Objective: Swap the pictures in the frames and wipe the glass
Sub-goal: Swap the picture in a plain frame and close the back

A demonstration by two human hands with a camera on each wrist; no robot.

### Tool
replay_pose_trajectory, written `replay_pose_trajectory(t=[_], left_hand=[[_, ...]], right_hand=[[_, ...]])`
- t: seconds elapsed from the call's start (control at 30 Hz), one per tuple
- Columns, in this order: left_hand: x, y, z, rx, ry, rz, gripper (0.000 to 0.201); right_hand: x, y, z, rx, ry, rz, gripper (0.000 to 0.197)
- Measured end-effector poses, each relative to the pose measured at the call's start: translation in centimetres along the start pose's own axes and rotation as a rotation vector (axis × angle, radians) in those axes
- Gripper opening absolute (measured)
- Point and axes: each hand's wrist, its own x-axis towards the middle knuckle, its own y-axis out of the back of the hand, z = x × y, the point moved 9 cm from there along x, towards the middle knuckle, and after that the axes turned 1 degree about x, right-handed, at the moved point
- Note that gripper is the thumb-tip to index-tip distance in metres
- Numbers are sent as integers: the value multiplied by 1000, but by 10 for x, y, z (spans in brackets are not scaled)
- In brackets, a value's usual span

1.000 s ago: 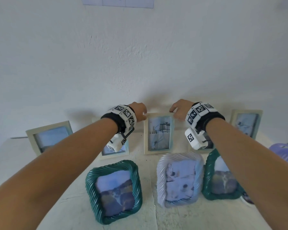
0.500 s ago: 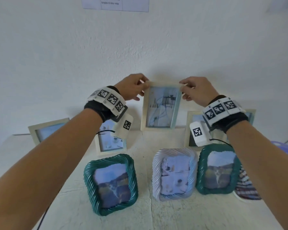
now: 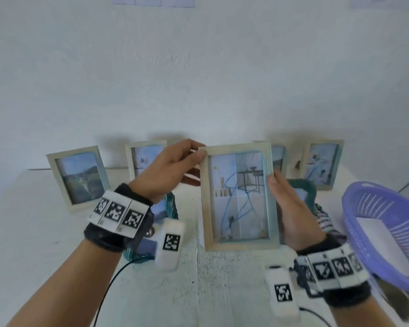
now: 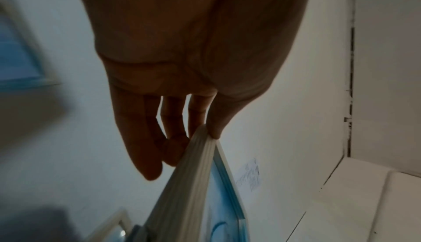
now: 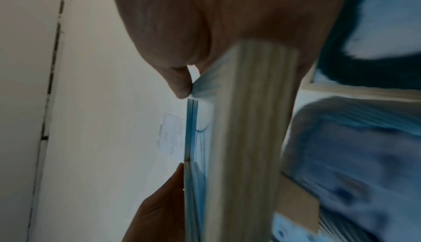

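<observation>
Soft, even, bluish daylight in the head view; wrist views dim, backlit, motion-blurred, bowed at edges.

Obstacles: pale frames along the wall, upper middle; purple basket at right edge. Free: bare table lower left and lower centre.

On the counter and in hand: five pale wood frames, one held up and four standing by the wall, two teal frames, one purple basket, one striped cloth and two white sheets.
</observation>
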Motion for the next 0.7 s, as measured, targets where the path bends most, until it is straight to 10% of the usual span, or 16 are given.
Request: replay_pose_trajectory(t=[0.17,0.27,0.47,0.7], left_hand=[[-47,-49,-46,25,126,30,18],[-77,-72,-78,51,202,107,22],[-142,-143,-118,191,309,70,104],[-153,-193,-116,-2,257,190,96]], right_hand=[[-67,16,66,226,-202,67,21],[-97,27,98,335,-293,99,32],[-136,28,125,390,-358,44,50],[-153,26,136,364,-445,-35,60]])
